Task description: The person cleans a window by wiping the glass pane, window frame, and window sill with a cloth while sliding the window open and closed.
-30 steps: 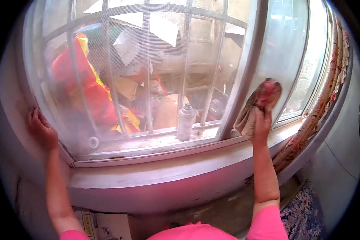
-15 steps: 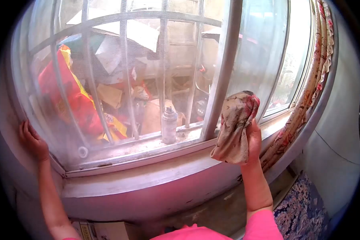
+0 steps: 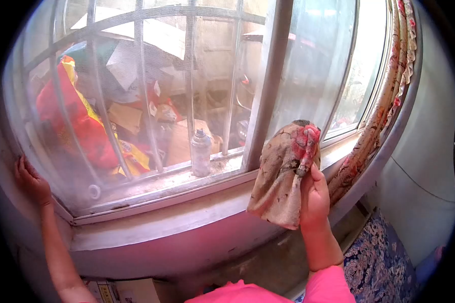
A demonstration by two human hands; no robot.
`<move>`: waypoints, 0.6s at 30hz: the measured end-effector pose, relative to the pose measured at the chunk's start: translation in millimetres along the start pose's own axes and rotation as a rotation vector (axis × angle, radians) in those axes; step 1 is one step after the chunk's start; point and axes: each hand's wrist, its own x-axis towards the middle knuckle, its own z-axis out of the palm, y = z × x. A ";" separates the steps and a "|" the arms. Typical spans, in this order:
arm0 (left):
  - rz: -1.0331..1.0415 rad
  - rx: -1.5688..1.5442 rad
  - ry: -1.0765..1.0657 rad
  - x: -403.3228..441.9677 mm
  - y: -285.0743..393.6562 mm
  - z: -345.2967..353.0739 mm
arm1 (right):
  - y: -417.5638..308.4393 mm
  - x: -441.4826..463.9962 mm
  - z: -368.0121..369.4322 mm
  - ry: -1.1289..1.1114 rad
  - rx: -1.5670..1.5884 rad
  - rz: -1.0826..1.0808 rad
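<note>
One right hand (image 3: 316, 199) upright, gripping cloth (image 3: 279, 184) (stained), left hand (image 3: 34, 185) against wall (image 3: 4, 174)

A hand could pass above the sill (image 3: 159, 218) between left hand (image 3: 34, 183) and cloth (image 3: 278, 179); bars (image 3: 189, 76) and a post (image 3: 269, 76) blocked reach beyond.

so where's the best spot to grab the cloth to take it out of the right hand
Probably by the lower-left part of the cloth, coming in from the left: that side hangs free of fingers, while the right hand grips its right edge. Since it looks limp and folded, bunching a handful would likely hold better than taking just the corner.
</note>
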 end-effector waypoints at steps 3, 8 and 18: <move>-0.015 -0.012 0.004 -2.5 -4.0 5.0 | -4.5 -12.3 18.2 0.022 0.139 0.048; 0.032 0.037 0.013 -1.2 -3.2 2.8 | -6.2 -30.3 15.3 0.036 -0.018 0.061; 0.016 0.004 0.013 -0.4 -7.6 5.1 | -12.5 -37.8 9.7 0.065 -0.203 0.047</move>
